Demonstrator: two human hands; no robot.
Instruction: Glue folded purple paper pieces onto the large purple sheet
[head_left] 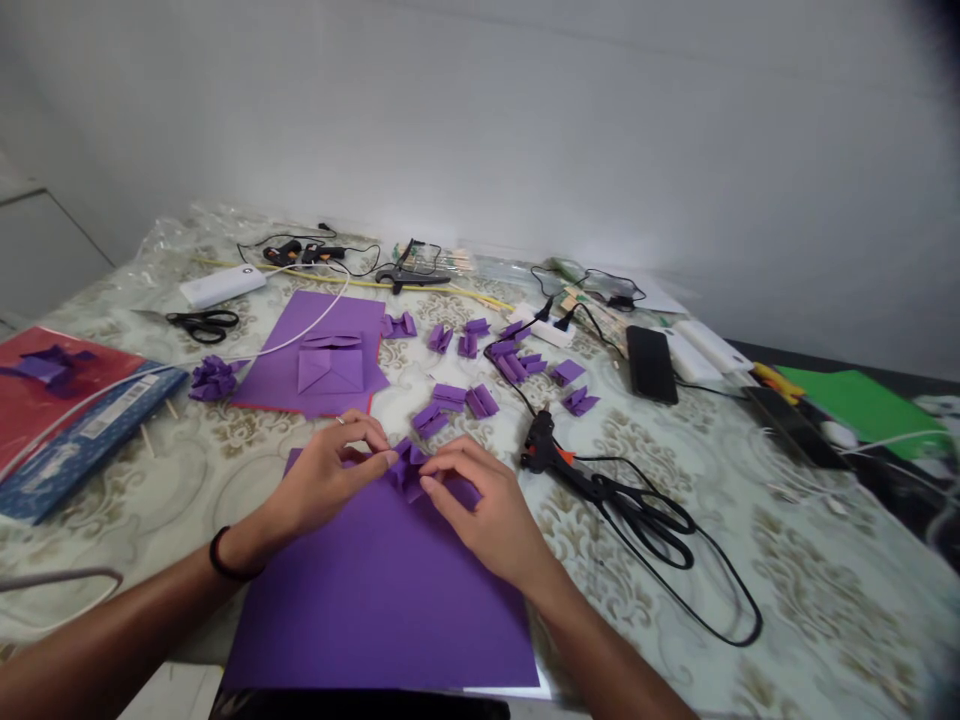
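Observation:
Between my fingertips is a small folded purple paper piece (406,472), held over the far edge of a large purple sheet (382,610). My left hand (330,472) pinches it from the left, thumb and index finger together. From the other side, my right hand (480,500) grips it with thumb and fingers; part of the piece is hidden by them. Just beyond lie several loose folded paper pieces (449,397). A finished-looking purple paper flower (213,378) rests at the left, beside a folded purple paper pocket (331,368).
A glue gun (538,445) and black-handled scissors (645,510) lie to the right with a looping cord. Farther right are a phone (651,365) and green sheets (862,405). Other scissors (202,322) and a white power bank (223,286) lie at left. A power strip (541,324) stands behind.

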